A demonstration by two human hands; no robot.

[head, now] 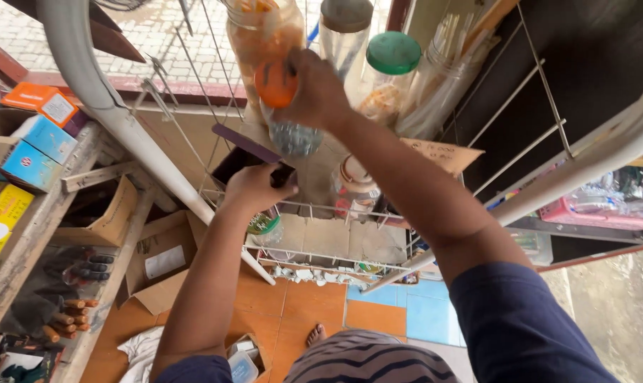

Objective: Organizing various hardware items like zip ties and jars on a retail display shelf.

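Note:
My right hand [314, 89] grips the orange lid [274, 84] of a clear plastic jar [293, 136] lying on a white wire rack [321, 209]. My left hand [254, 186] holds a flat dark purple box [247, 144] at the rack's left side, just below the jar. Behind the jar stand a tall jar of orange snacks [263, 32], a clear jar with a dark lid [345, 28] and a jar with a green lid [392, 53]. A smaller jar with a white lid [355, 181] sits under my right forearm.
A white pipe post [101, 92] slants down at the left. Wooden shelves on the left hold coloured boxes [34, 145] and cardboard cartons [158, 259]. A cardboard sign [442, 152] hangs on the rack. Orange and blue floor tiles [300, 312] lie below, with my foot [316, 333].

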